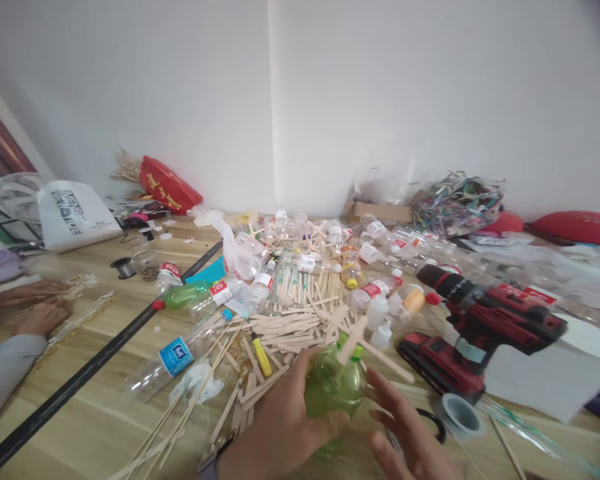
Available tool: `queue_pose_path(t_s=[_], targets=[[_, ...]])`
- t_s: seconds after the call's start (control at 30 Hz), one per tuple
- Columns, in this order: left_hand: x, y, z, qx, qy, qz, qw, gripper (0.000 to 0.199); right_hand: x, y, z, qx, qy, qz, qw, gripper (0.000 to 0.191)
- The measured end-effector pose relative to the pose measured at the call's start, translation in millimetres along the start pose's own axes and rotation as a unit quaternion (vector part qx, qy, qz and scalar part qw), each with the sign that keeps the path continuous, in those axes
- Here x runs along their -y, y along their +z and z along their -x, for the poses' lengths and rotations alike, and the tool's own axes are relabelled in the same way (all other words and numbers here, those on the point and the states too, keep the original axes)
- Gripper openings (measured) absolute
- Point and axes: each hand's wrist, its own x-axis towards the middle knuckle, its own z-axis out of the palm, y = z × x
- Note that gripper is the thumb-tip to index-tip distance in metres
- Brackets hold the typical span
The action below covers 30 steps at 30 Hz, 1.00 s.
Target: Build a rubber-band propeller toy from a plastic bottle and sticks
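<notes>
One green bottle (pixel 336 387), low in view and right of centre. Found it between the hands, over the near part of the counter (pixel 80 427); could not make out the base, partly hidden behind the thumb. Read the long axis as nearly upright, neck end up, with a slight lean to the right at the top. Noted a short flat stick (pixel 351 343) aslant over the neck, pointing up and right, and a long flat stick (pixel 390 360) crossing there, sloping down to the right. Could not tell fixed from merely laid.

Saw the left hand (pixel 275 427) closed round the bottle from the left, thumb across the front. Saw the right hand (pixel 405 433) half open just beside the other flank, fingers spread and loosely bent, with hold of nothing; could not settle on fingertip contact.

Logged beyond the bottle a heap of loose sticks (pixel 290 327), with a yellow-handled tool (pixel 263 357) by its left edge. Logged at right a red and black drill (pixel 490 323), chuck toward upper left. Farther back, saw red-labelled bottles (pixel 373 291), scattered. At left, glimpsed a co-worker's pale sleeve (pixel 10 377), past a diagonal black strip (pixel 70 389).
</notes>
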Motion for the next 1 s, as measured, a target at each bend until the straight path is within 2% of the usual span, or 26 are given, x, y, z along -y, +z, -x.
queue_pose_path(t_s=[0.07, 0.17, 0.27, 0.37, 0.47, 0.53, 0.6, 0.63, 0.7, 0.77, 0.87, 1.0], targets=[[5, 6.7, 1, -0.031, 0.007, -0.057, 0.998, 0.072, 12, 6, -6, 0.025, 0.000, 0.000, 1.000, 0.073], [13, 16.0, 5, -0.027, 0.061, -0.095, 0.993, 0.063, 32, 22, -13, 0.048, 0.022, -0.010, 0.999, 0.080], [18, 18.5, 6, -0.009, 0.114, -0.111, 0.987, 0.059, 41, 31, -17, 0.059, 0.041, -0.002, 0.997, 0.068], [21, 12.4, 6, 0.010, 0.119, -0.161, 0.980, 0.061, 40, 31, -16, 0.038, -0.011, 0.042, 0.998, 0.064], [21, -3.8, 7, 0.011, 0.105, -0.216, 0.971, 0.066, 37, 26, -17, 0.031, -0.073, 0.135, 0.988, 0.064], [16, -19.3, 9, 0.001, 0.063, -0.202, 0.977, 0.062, 33, 22, -19, 0.029, -0.130, 0.215, 0.968, 0.062], [5, -34.8, 13, 0.008, -0.016, -0.121, 0.992, 0.044, 30, 17, -23, 0.029, -0.203, 0.288, 0.936, 0.061], [-3, -40.8, 16, -0.015, -0.042, -0.089, 0.995, 0.037, 28, 16, -26, 0.028, -0.237, 0.320, 0.917, 0.061], [-22, -46.7, 22, -0.090, -0.066, -0.091, 0.990, 0.038, 25, 13, -31, 0.024, -0.293, 0.379, 0.877, 0.062], [-40, -43.1, 27, -0.117, -0.057, -0.165, 0.978, 0.043, 25, 12, -35, 0.014, -0.342, 0.429, 0.836, 0.064], [-57, -26.1, 30, -0.111, -0.036, -0.283, 0.952, 0.054, 26, 13, -40, 0.021, -0.393, 0.484, 0.782, 0.066], [-52, -5.5, 24, -0.086, -0.043, -0.351, 0.931, 0.032, 27, 15, -40, 0.030, -0.401, 0.507, 0.762, 0.063]])
